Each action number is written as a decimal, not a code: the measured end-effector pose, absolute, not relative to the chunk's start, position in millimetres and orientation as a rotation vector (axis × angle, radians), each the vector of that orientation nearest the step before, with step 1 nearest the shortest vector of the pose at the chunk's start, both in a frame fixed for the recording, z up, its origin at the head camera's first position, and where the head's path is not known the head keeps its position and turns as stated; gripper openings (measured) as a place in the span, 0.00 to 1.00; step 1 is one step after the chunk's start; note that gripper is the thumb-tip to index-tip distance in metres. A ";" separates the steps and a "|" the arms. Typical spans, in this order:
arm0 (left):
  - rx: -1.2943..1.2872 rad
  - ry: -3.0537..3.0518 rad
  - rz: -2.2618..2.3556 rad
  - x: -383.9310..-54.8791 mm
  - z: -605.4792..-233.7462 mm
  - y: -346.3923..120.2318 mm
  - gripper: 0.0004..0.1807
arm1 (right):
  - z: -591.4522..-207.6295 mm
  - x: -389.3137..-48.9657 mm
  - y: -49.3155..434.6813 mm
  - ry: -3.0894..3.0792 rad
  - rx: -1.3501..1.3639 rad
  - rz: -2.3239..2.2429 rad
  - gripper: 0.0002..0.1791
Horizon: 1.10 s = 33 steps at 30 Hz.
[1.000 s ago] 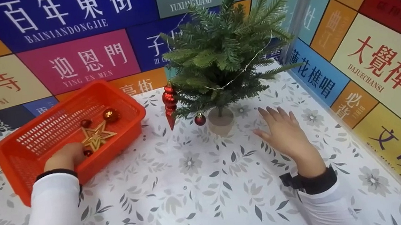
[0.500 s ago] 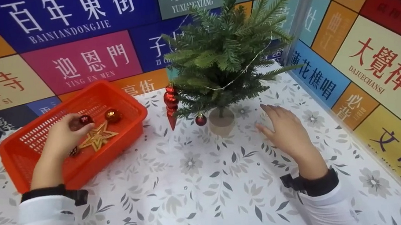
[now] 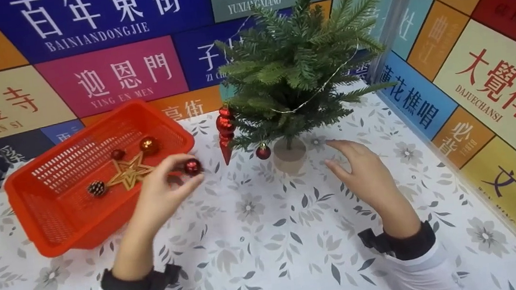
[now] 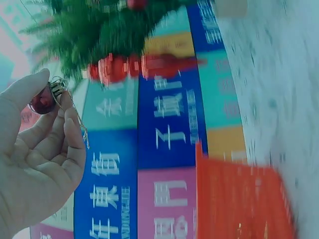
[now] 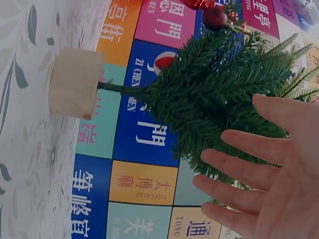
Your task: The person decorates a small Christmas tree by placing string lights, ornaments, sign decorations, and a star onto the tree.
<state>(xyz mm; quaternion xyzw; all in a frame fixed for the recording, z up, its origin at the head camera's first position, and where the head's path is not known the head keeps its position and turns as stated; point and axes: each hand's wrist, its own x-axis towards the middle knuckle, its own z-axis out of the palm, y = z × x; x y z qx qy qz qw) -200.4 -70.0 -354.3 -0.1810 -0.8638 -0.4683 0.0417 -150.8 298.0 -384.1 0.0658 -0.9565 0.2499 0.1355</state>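
My left hand pinches a dark red bauble between thumb and fingers, just past the basket's right front side. In the left wrist view a gold cap and a thin gold string hang from this bauble. My right hand is held with fingers spread and holds nothing, right of the small Christmas tree. Its wooden base stands on the table. On the tree's left side hang a long red finial ornament and another dark red bauble.
The red plastic basket at the left contains a gold star, a pine cone, a gold bauble and a small red ball. Colourful sign-covered walls enclose the back and right of the flower-patterned table.
My left hand has come up out of the basket and moved right with the dark red bauble. The pine cone now shows fully. My right hand has hardly moved.
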 end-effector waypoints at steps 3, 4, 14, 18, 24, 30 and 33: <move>-0.678 -2.602 -1.538 -190.7 -365.6 -44.5 0.20 | -386.0 -146.8 288.8 -2.691 0.284 0.725 0.23; -0.718 -2.587 -1.559 -187.4 -369.0 -37.3 0.19 | -387.0 -145.3 284.8 -2.665 0.323 0.721 0.23; -1.012 -2.458 -1.884 -155.0 -380.8 12.9 0.20 | -384.9 -119.7 246.2 -2.555 0.619 1.086 0.21; -1.046 -2.380 -2.082 -149.5 -381.0 23.1 0.20 | -384.2 -115.5 243.4 -2.535 0.722 1.215 0.21; -1.051 -2.273 -2.316 -149.1 -383.9 29.2 0.20 | -386.9 -116.9 244.2 -2.470 0.765 1.230 0.20; -1.012 -2.186 -2.547 -147.3 -384.9 31.5 0.22 | -390.6 -120.6 243.1 -2.465 0.763 1.269 0.14; -1.005 -2.164 -2.584 -146.7 -384.7 31.4 0.22 | -391.7 -120.8 243.6 -2.445 0.763 1.314 0.09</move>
